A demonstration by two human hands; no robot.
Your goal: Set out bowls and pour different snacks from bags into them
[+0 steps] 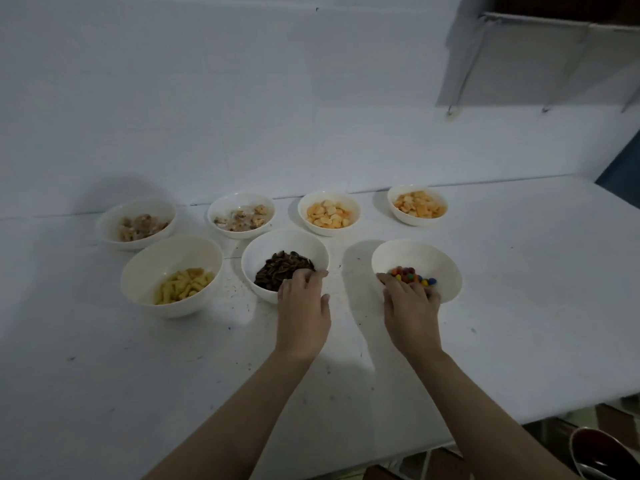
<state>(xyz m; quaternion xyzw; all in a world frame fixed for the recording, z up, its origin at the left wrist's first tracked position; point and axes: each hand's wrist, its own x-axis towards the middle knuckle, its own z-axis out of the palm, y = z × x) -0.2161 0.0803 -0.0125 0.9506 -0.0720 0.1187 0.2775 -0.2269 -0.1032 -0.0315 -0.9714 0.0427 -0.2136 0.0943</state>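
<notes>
Several white bowls stand in two rows on the white table (519, 323). In the front row, one bowl (152, 268) holds yellow puffed sticks, the middle bowl (273, 245) holds dark seeds, and the right bowl (440, 265) holds coloured candies. My left hand (303, 306) grips the near rim of the seed bowl. My right hand (410, 308) grips the near rim of the candy bowl, fingers reaching inside. The back row has two bowls of brownish pieces (114, 220) (221, 206) and two bowls of orange-yellow crackers (311, 202) (398, 195). No bags are visible.
A white wall rises right behind the back row. Crumbs and dark specks lie scattered on the table around the front bowls. The table's near edge runs along the lower right, with a dark round container (602, 455) on the floor below it.
</notes>
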